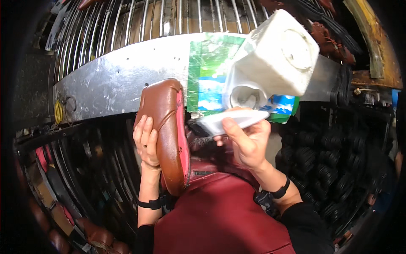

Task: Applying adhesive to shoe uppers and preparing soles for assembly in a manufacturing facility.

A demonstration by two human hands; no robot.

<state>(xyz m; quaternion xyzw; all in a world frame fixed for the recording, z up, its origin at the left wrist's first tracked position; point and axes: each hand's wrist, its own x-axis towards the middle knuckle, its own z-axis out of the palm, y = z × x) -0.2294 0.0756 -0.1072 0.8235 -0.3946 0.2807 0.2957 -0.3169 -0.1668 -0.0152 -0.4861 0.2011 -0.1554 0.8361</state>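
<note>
My left hand (147, 139) is wrapped round the outer side of a brown leather shoe (163, 122), which stands toe up with its pink underside turned to the right. In my right hand (249, 142) is a brush (237, 120) with a broad white handle, smeared by motion. Its dark end points left, close to the shoe's pink underside; whether they touch I cannot tell. Just beyond the right hand, a white plastic jug (275, 55) lies tilted, its round mouth toward me and pale stuff inside. Under the jug is a green and blue printed sheet (211, 76).
A metal ledge (127, 80) runs across in front of me, with a rack of metal bars (139, 19) behind it. Dark ribbed items (325, 156) are stacked at the right. More brown shoes (95, 235) sit at the lower left. A red apron (220, 216) covers my lap.
</note>
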